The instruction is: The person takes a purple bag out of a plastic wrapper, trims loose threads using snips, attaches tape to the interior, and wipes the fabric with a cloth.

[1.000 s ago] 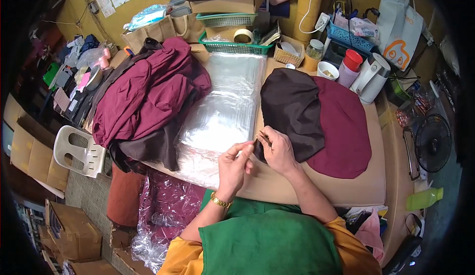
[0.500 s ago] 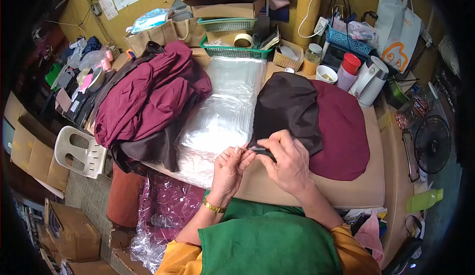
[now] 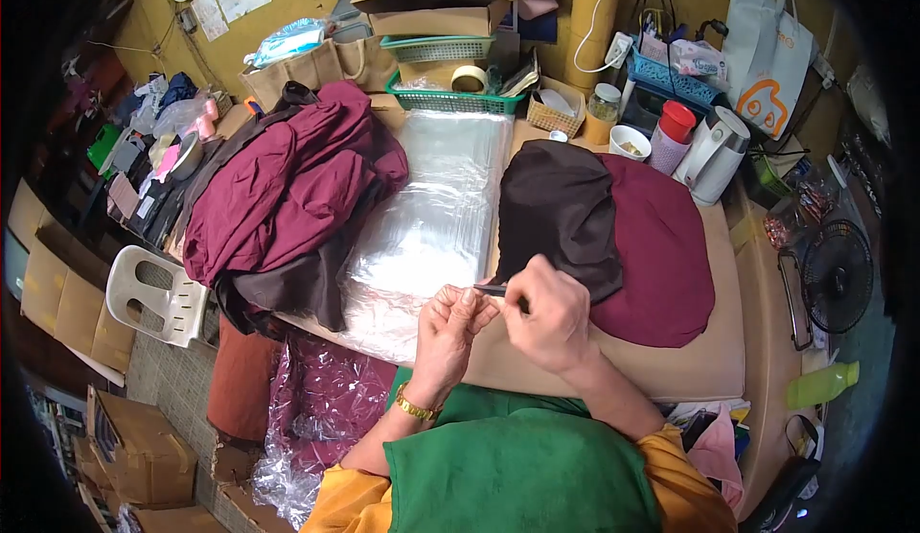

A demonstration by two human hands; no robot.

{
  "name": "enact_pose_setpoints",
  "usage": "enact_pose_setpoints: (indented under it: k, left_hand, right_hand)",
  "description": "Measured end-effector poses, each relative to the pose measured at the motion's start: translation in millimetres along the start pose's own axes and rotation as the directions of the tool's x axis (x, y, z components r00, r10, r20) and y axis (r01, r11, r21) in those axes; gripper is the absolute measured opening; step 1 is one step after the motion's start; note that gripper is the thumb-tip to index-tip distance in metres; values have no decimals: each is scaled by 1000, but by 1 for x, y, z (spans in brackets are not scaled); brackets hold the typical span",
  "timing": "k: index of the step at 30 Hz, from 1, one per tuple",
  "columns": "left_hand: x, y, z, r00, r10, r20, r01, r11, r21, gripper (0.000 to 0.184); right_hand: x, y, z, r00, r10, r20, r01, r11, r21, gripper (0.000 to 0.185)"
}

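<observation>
My left hand (image 3: 448,327) is closed in a pinch, thumb against the fingertips; what it holds is too small to make out. Just right of it, my right hand (image 3: 551,312) is curled around a small dark slim tool (image 3: 490,289), whose tip points at my left fingertips. Directly beyond my hands lies a dark brown cloth piece (image 3: 561,209), joined to or lying over a maroon cloth piece (image 3: 661,255). To the left, a flat stack of clear plastic bags (image 3: 422,217) spreads across the table.
A heap of maroon and dark cloth (image 3: 287,178) lies at the table's left. Green baskets (image 3: 460,102), a jar (image 3: 603,106), a white cup (image 3: 630,142), a red-lidded tumbler (image 3: 677,123) and a white kettle (image 3: 717,154) line the back. A plastic chair (image 3: 158,293) stands left.
My right hand has curled more tightly and turned, with the dark tool now showing between both hands. My left hand stays nearly in place. The cloth pieces lie about as before.
</observation>
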State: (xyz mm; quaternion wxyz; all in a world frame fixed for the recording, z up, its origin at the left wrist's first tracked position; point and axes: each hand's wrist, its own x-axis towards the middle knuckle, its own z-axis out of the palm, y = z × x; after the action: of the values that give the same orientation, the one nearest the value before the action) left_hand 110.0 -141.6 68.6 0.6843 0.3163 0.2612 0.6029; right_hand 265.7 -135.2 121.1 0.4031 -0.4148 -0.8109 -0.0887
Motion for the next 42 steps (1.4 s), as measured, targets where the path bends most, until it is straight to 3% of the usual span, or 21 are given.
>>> enact_pose_setpoints:
  k: [1, 2, 4, 5, 6, 7, 8, 10, 12, 14, 15, 18, 21, 24, 26, 28, 29, 32, 36, 38, 42]
  left_hand:
    - [-2, 1, 1, 1000, 4, -22, -4, 1000, 19, 12]
    - [-2, 1, 2, 1000, 5, -22, -5, 1000, 20, 12]
    - [-2, 1, 5, 999, 20, -35, -16, 993, 119, 14]
    - [-1, 1, 4, 999, 19, -34, -15, 993, 121, 14]
    - [1, 2, 0, 999, 32, -9, -27, 953, 301, 19]
    - [4, 3, -5, 999, 42, 17, -45, 881, 470, 26]
    - [7, 4, -14, 999, 45, 19, -49, 881, 470, 26]
    - [11, 10, -29, 994, -100, 43, 45, 739, 672, 31]
    - [10, 10, -32, 998, -53, 20, 27, 762, 647, 23]
    - [10, 9, -32, 992, -39, -119, 64, 975, 213, 22]
    - [11, 12, -27, 986, -89, -143, 103, 990, 97, 22]
    - [12, 9, -30, 992, -105, -73, 111, 991, 78, 24]
    - [12, 10, -31, 974, -33, -223, 76, 979, 187, 24]
    - [17, 12, -61, 952, 109, -285, -73, 988, 133, 28]
    - [17, 11, -76, 952, 170, -255, -109, 965, 239, 31]
    - [14, 19, -70, 995, -61, -84, 93, 883, 460, 29]
    - [9, 19, -52, 983, -146, -113, 183, 840, 510, 29]
    - [5, 3, -29, 995, -64, -82, 93, 901, 423, 42]
    - [7, -3, -12, 990, -36, -134, 72, 959, 276, 41]
    - [12, -8, -16, 972, -44, -229, 97, 969, 227, 34]
    - [12, -15, -27, 979, -36, -201, 55, 995, 88, 17]
  right_hand:
    - [7, -2, -2, 974, 227, 8, -218, 925, 310, 21]
    - [14, -1, -2, 899, 428, 86, -395, 712, 581, 17]
    - [16, 21, 0, 883, 444, 151, -433, 649, 626, 18]
    - [11, 38, 10, 876, 358, 324, -482, 610, 630, 16]
    - [10, 45, 14, 839, 254, 481, -531, 575, 623, 16]
    - [9, 46, 17, 826, 309, 470, -552, 610, 568, 19]
    - [10, 46, 18, 829, 307, 468, -549, 612, 570, 19]
    - [6, 44, 22, 850, 381, 364, -526, 567, 635, 21]
    - [0, 46, 25, 833, 393, 390, -552, 551, 625, 24]
    - [-6, 35, 23, 867, 311, 389, -495, 447, 746, 34]
    - [-11, 33, 31, 926, 241, 291, -371, 730, 574, 46]
    - [-20, 24, 47, 981, 161, 106, -191, 874, 447, 26]
    - [-21, 27, 49, 941, 296, 162, -334, 747, 575, 15]
    - [-19, 36, 47, 929, 339, 149, -357, 715, 601, 12]
    - [-20, 39, 46, 915, 371, 157, -385, 692, 610, 10]
    - [-20, 38, 46, 910, 381, 163, -397, 694, 601, 11]
    - [-20, 36, 46, 910, 379, 165, -398, 692, 603, 11]
    - [-21, 27, 49, 927, 363, 91, -341, 720, 604, 9]
    - [-25, 21, 53, 956, 294, 21, -246, 757, 605, 12]
    - [-29, 20, 53, 961, 275, 10, -227, 773, 592, 14]
    - [-36, 25, 56, 973, 231, 28, -209, 814, 542, 19]
